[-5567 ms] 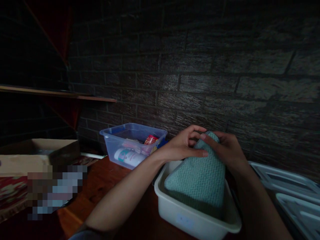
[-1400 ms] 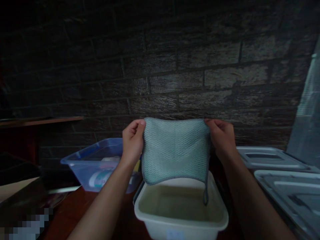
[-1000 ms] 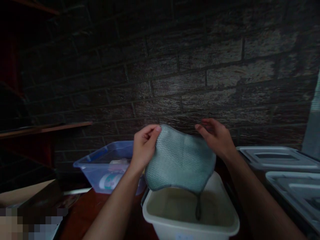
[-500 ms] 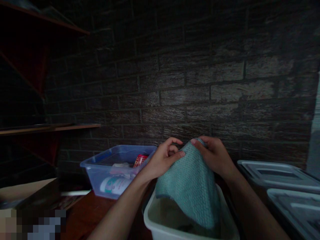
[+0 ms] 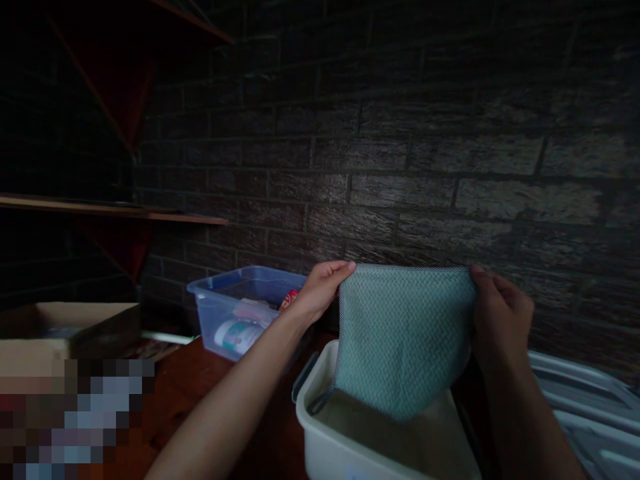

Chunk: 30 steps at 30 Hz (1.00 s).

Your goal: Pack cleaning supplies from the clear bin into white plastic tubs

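A green textured cleaning cloth (image 5: 405, 333) with a dark stitched edge hangs spread between my two hands. My left hand (image 5: 327, 283) pinches its upper left corner, and my right hand (image 5: 500, 310) grips the upper right corner. From the cloth's lower left corner a small dark loop sticks out over the rim of a white plastic bin (image 5: 327, 427). The bin stands right below the cloth, which covers part of its opening.
A clear bluish plastic box (image 5: 225, 310) left of the bin holds a white bottle (image 5: 237, 335) and a red packet (image 5: 289, 300). Grey lids (image 5: 585, 373) lie at the right. A cardboard box (image 5: 105, 327) and wall shelf (image 5: 175, 217) are at the left.
The cloth, bunched and draped before, is now stretched out flat between my hands. My right hand has moved right, away from my left. The camera view has shifted.
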{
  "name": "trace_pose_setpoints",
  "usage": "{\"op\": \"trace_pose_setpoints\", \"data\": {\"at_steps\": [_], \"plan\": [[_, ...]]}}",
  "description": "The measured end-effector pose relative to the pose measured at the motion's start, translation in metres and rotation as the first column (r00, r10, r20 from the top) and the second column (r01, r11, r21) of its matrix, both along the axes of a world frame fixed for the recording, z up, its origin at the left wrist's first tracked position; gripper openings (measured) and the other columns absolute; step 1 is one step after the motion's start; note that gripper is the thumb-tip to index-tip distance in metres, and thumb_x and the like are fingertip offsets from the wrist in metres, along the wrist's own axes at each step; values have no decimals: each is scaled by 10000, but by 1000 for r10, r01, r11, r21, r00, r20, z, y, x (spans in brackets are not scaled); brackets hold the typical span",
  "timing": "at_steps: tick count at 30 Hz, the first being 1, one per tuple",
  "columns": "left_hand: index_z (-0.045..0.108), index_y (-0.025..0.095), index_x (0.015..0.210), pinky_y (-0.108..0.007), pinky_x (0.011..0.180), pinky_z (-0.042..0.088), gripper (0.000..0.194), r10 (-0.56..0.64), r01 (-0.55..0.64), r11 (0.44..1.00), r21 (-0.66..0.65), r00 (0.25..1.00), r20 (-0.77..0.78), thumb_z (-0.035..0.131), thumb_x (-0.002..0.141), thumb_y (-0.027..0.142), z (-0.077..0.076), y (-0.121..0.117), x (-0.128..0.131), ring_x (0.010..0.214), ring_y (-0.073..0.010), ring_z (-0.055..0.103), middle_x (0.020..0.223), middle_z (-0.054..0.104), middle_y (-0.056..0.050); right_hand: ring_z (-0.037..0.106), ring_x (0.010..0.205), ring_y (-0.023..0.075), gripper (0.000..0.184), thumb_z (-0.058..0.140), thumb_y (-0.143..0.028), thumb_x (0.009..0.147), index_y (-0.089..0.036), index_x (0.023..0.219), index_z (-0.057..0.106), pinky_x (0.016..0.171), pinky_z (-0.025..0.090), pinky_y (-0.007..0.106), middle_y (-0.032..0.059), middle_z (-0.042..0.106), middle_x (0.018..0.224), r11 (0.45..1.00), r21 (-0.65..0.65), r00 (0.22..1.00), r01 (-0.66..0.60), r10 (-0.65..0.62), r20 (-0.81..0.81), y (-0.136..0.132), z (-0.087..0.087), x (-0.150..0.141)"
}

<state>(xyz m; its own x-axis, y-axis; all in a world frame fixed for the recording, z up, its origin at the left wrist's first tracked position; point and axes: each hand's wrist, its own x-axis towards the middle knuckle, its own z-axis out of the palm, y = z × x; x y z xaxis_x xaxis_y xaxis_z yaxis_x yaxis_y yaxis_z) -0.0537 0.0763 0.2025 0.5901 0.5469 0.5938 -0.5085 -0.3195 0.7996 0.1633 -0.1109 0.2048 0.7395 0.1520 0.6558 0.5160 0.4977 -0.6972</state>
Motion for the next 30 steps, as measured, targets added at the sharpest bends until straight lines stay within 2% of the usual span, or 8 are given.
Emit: {"op": "trace_pose_setpoints", "data": {"at_steps": [5,12,17,20,25,30], "plan": [[759,153,844,-259,681,449,382,58,-56,998,-30,996,71,767,814,534,4,-4,-1,712,-141,599,821,702,-40,329,541,152,344,721,-519,823,-235,674,595,504,266,303,-50,378,585,998,-46,999,41,-41,-9,1,-1,-2],[661,163,686,-249,570,340,426,139,-139,990,-12,984,108,733,837,555,4,-3,-1,586,-103,463,668,572,8,391,568,179,256,763,-501,790,-254,759,706,527,309,345,-13,441,635,998,-42,996,46,-49,-70,-2,-1,-7],[617,171,691,-249,570,315,432,177,-181,983,26,977,121,693,870,556,3,-2,-1,595,-102,427,671,515,24,385,597,190,223,756,-491,807,-275,766,718,536,303,362,-3,444,668,999,-36,998,22,-24,-57,-1,-4,-6],[617,175,719,-245,558,314,405,184,-190,981,45,976,120,682,879,541,3,-1,-1,591,-106,414,676,500,29,381,593,172,240,747,-467,819,-248,738,693,536,293,340,-19,417,648,999,-35,1000,1,-2,-24,1,-5,-5],[631,184,774,-236,560,331,303,201,-211,975,65,970,140,682,897,456,5,-4,-1,627,-117,438,713,517,21,353,563,143,258,729,-439,820,-218,698,679,518,268,299,-45,396,594,997,-49,998,51,-52,-20,6,-3,-3],[655,190,818,-231,557,327,250,195,-214,970,114,968,156,684,917,418,8,-21,1,637,-115,437,720,510,20,331,536,131,265,701,-431,835,-209,690,688,495,242,290,-49,377,558,982,-190,1000,-3,8,25,9,-2,-3]]}}
